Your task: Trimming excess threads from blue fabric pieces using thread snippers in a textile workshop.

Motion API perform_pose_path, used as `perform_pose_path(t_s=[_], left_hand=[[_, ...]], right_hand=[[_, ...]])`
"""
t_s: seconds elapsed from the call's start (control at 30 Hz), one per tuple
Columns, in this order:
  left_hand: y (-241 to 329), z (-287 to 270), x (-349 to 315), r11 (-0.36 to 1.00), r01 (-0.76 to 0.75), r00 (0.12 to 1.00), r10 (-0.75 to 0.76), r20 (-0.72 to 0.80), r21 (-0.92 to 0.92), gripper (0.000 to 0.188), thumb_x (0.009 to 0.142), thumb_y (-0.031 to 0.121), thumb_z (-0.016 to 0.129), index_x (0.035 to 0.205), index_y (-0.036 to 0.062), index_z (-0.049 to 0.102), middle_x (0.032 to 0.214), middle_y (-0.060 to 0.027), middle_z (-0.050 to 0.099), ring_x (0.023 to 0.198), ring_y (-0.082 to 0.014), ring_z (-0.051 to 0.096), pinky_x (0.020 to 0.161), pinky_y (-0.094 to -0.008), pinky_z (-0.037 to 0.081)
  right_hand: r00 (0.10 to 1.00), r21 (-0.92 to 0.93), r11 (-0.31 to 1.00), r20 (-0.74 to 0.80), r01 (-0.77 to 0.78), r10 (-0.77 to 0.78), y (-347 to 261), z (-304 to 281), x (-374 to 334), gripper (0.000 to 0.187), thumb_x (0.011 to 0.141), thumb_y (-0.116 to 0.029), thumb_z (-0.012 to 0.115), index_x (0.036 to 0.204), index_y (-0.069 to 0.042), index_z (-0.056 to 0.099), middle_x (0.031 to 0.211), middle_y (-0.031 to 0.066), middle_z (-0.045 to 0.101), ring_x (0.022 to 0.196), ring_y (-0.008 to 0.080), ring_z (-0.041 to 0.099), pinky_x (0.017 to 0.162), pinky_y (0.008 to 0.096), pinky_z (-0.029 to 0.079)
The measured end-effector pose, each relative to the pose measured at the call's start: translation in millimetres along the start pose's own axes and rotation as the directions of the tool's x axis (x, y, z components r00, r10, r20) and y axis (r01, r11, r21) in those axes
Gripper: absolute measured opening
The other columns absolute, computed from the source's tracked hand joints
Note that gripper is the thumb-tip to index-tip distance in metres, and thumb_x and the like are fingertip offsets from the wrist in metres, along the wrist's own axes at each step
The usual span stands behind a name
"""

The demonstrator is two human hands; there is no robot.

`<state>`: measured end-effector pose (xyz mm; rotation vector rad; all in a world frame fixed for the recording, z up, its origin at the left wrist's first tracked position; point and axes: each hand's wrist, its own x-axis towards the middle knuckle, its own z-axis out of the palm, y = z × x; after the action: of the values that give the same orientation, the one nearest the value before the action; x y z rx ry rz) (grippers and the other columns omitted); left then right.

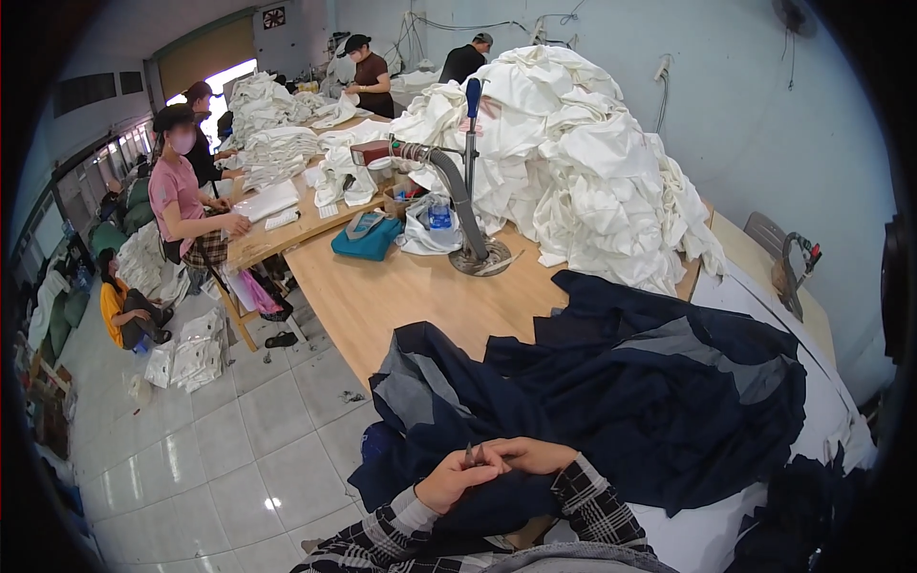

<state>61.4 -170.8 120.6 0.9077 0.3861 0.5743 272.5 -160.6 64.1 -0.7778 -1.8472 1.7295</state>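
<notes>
My left hand (457,479) is closed, and a small dark pointed tool (470,456), by its two tips perhaps thread snips, sticks up from its fingers. My right hand (531,456) meets it, fingers curled and pressed together; what they pinch, if anything, is hidden. Both hands are just above the near edge of a heap of navy blue cloth (630,401), with lighter grey-blue undersides showing. The heap spreads over the table's near right and hangs over its front edge.
A wooden table (411,301) carries a large pile of white cloth (592,162), a grey post (458,201) with a blue-handled tool, and a teal bag (367,236). Several people work around farther tables; one person (129,306) sits on the tiled floor at left, near white bundles (201,349).
</notes>
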Motion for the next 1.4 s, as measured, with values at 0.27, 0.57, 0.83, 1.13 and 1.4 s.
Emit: perform_pose_path(t_s=[0.27, 0.57, 0.83, 1.13, 1.4], left_hand=[[5.8, -14.2, -21.6, 0.997, 0.029, 0.976, -0.011, 0.219, -0.078, 0.02, 0.076, 0.019, 0.069, 0.078, 0.001, 0.06, 0.085, -0.0122, 0.062, 0.086, -0.0201, 0.057, 0.083, -0.0328, 0.041], [-5.8, -9.5, -12.5, 0.971, 0.237, 0.839, -0.187, 0.511, -0.034, 0.015, 0.083, 0.014, 0.064, 0.082, 0.0, 0.058, 0.085, -0.0128, 0.061, 0.085, -0.0213, 0.055, 0.079, -0.0332, 0.04], [2.3, -9.7, -5.5, 0.992, -0.021, 0.724, 0.101, 0.683, -0.124, 0.018, 0.086, 0.016, 0.061, 0.083, -0.0004, 0.056, 0.08, -0.0162, 0.061, 0.066, -0.026, 0.05, 0.063, -0.0382, 0.037], [2.7, -28.2, 18.0, 0.969, -0.072, 0.995, 0.087, -0.056, 0.234, 0.008, 0.085, 0.011, 0.059, 0.086, 0.0032, 0.059, 0.083, -0.0033, 0.061, 0.083, -0.0109, 0.055, 0.081, -0.0246, 0.042], [-14.4, -31.1, 22.8, 0.949, -0.009, 0.974, 0.079, -0.212, 0.314, 0.009, 0.087, 0.01, 0.06, 0.09, 0.0019, 0.06, 0.083, 0.0035, 0.056, 0.077, -0.0056, 0.05, 0.073, -0.0198, 0.039]], right_hand=[[0.969, -0.832, 0.5, -0.239, -0.241, 0.07, -3.5, 19.8, 91.0, 0.083, 0.062, -0.027, 0.078, 0.134, -0.031, 0.037, 0.15, 0.011, 0.014, 0.13, 0.049, 0.02, 0.09, 0.0671, 0.032], [0.72, -0.492, 0.869, -0.623, -0.058, -0.305, 5.1, 27.0, 98.1, 0.029, 0.06, 0.005, 0.056, 0.088, -0.005, 0.053, 0.096, 0.013, 0.05, 0.089, 0.0337, 0.054, 0.072, 0.0353, 0.045], [-0.173, -0.547, 0.754, -0.756, -0.364, -0.632, -120.9, 5.7, -44.8, 0.012, 0.071, -0.008, 0.057, 0.078, -0.002, 0.048, 0.09, 0.012, 0.048, 0.09, 0.0268, 0.051, 0.081, 0.0322, 0.04], [-0.026, -0.235, 0.562, -0.909, -0.793, -0.417, -149.3, 54.2, -107.2, 0.061, 0.063, 0.0, 0.066, 0.121, -0.003, 0.048, 0.14, 0.0144, 0.029, 0.13, 0.0331, 0.029, 0.104, 0.0383, 0.029], [0.473, -0.435, 0.9, -0.788, 0.026, -0.394, -150.5, 48.6, -61.0, 0.028, 0.075, 0.002, 0.066, 0.102, 0.0, 0.061, 0.109, 0.0114, 0.054, 0.1, 0.022, 0.056, 0.086, 0.0292, 0.045]])
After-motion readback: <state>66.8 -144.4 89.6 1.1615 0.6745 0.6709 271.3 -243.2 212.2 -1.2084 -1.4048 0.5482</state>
